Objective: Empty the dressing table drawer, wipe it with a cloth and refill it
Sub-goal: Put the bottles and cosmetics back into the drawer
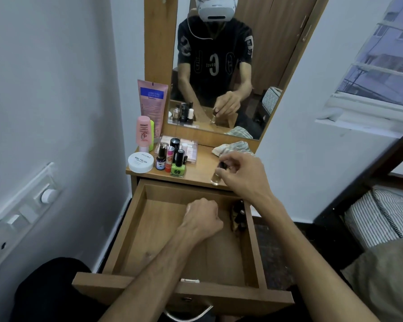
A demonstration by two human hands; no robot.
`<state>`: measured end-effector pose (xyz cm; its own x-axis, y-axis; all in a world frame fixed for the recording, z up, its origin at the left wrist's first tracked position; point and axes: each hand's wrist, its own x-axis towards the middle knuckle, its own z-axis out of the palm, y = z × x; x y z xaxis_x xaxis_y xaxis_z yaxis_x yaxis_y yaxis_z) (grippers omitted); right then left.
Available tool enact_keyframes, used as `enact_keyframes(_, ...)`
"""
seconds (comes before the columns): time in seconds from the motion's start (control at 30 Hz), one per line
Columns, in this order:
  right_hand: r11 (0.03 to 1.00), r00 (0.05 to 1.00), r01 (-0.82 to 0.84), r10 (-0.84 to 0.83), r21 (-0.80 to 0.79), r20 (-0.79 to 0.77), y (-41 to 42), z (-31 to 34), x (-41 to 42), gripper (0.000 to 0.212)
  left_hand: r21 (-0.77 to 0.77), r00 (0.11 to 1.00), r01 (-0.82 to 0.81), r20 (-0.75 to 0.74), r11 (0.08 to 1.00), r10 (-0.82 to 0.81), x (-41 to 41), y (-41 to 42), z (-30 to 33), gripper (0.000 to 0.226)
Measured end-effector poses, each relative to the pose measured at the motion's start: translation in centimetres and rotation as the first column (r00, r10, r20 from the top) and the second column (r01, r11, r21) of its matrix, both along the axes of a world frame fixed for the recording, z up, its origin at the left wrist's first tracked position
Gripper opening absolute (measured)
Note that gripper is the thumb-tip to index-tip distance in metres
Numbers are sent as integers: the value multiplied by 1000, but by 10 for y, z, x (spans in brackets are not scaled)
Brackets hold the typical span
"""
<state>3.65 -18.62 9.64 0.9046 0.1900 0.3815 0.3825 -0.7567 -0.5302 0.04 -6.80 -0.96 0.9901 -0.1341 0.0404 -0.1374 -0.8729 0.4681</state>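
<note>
The wooden drawer (135, 231) of the dressing table stands pulled out. My left hand (201, 219) is inside it with fingers curled; what they hold is hidden. A few dark small bottles (239, 216) lie against the drawer's right wall, just right of that hand. My right hand (242, 175) pinches a small clear bottle with a dark cap (216, 176) above the right part of the tabletop (200, 173). A folded cloth (233, 147) lies on the tabletop behind that hand.
On the tabletop's left stand a green nail polish bottle (178, 169), other small bottles, a white nail polish remover tub (140, 161), pink tubes (144, 133) and a flat palette (190, 147). A mirror (219, 77) rises behind. A wall with switches is left, a bed right.
</note>
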Motion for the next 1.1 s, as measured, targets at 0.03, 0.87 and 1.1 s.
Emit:
enact_keyframes(0.03, 1000, 1000, -3, 4, 7, -30, -10, -2, -7, 23, 7, 1000, -1, -12, 1000, 1, 0, 0, 0, 20)
enact_keyframes(0.87, 942, 975, -90, 17, -323, -222, -74, -85, -78, 19, -158, 943, 219, -218, 963, -251, -13, -17, -9, 16)
enact_keyframes(1.1, 960, 987, -80, 39, -270, -156, -61, -68, -74, 19, -117, 954, 233, -166, 965, -250, -12, -16, -5, 6)
